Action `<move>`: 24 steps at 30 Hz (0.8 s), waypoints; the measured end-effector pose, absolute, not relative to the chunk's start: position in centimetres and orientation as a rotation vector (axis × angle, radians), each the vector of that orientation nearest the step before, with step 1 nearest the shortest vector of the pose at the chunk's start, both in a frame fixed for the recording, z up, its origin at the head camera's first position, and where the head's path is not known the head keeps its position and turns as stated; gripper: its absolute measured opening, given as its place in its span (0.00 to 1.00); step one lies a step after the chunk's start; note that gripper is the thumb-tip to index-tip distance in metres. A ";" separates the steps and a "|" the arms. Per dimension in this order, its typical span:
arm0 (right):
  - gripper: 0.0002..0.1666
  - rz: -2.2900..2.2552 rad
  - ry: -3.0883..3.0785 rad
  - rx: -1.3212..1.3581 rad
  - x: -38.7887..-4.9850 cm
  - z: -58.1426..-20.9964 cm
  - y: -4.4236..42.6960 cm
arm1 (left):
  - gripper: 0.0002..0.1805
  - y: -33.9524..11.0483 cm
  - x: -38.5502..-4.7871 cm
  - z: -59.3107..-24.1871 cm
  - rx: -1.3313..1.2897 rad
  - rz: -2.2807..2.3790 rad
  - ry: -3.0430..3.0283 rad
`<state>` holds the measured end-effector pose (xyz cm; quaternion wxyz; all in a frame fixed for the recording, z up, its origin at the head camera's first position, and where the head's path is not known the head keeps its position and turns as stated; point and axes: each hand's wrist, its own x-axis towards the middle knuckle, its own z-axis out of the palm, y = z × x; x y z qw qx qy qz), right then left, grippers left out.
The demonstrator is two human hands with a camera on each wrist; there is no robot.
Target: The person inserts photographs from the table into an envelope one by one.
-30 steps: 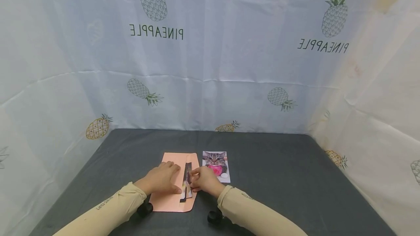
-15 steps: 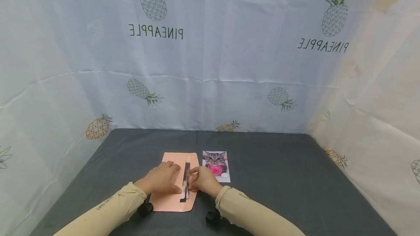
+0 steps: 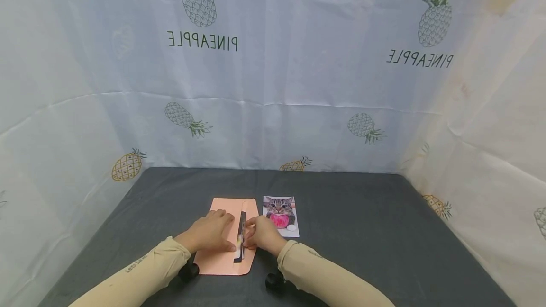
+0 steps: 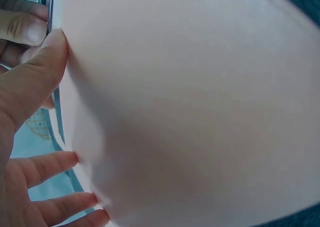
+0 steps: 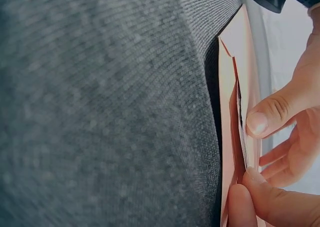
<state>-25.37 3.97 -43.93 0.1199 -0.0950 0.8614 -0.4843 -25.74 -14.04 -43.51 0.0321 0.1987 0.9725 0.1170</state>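
A pink paper envelope (image 3: 215,264) lies on the dark table, its opening toward the right. Photo prints (image 3: 241,231) stick out of that opening as a narrow dark-edged strip, the rest hidden inside. My left hand (image 3: 210,232) rests spread on the envelope; in the left wrist view its thumb (image 4: 42,77) presses near the opening's edge. My right hand (image 3: 263,235) pinches the outer edge of the prints. In the right wrist view, its thumb and finger (image 5: 270,199) hold the thin stack beside the envelope's flap (image 5: 227,102).
A cat photo (image 3: 280,214) lies face up right of the envelope, close to my right hand. The dark cloth-covered table (image 3: 362,231) reaches back to a pineapple-print curtain (image 3: 273,60). Black wrist cameras (image 3: 275,282) hang under both forearms.
My right hand has shifted slightly left, and the prints have slid further into the envelope, so a narrower strip shows. The left hand stays in place.
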 end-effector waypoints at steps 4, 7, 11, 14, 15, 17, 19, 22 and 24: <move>0.27 -1.376 2.535 -0.279 -25.4 -43.9 3.9 | 0.43 -14.1 -25.8 -43.5 0.614 0.359 2.990; 0.27 -1.354 2.551 -0.280 -25.4 -43.9 3.9 | 0.43 -14.1 -25.9 -43.6 0.613 0.357 2.989; 0.27 -1.350 2.550 -0.284 -25.4 -43.9 3.9 | 0.43 -14.2 -26.0 -43.7 0.615 0.354 2.992; 0.27 -1.353 2.541 -0.282 -25.5 -43.9 3.9 | 0.42 -14.2 -26.1 -43.7 0.620 0.357 2.993; 0.27 -1.357 2.538 -0.281 -25.5 -43.9 3.8 | 0.43 -14.2 -26.1 -43.7 0.623 0.359 2.993; 0.28 -1.359 2.537 -0.278 -25.5 -43.9 3.8 | 0.43 -14.2 -26.1 -43.7 0.627 0.357 2.994; 0.28 -1.357 2.542 -0.279 -25.6 -44.0 3.8 | 0.43 -14.3 -26.0 -43.7 0.631 0.353 2.995; 0.29 -1.336 2.565 -0.285 -25.6 -44.0 3.7 | 0.43 -14.2 -26.0 -43.7 0.629 0.350 2.994; 0.29 -1.320 2.577 -0.294 -25.6 -44.0 3.7 | 0.43 -14.2 -25.9 -43.7 0.626 0.353 2.993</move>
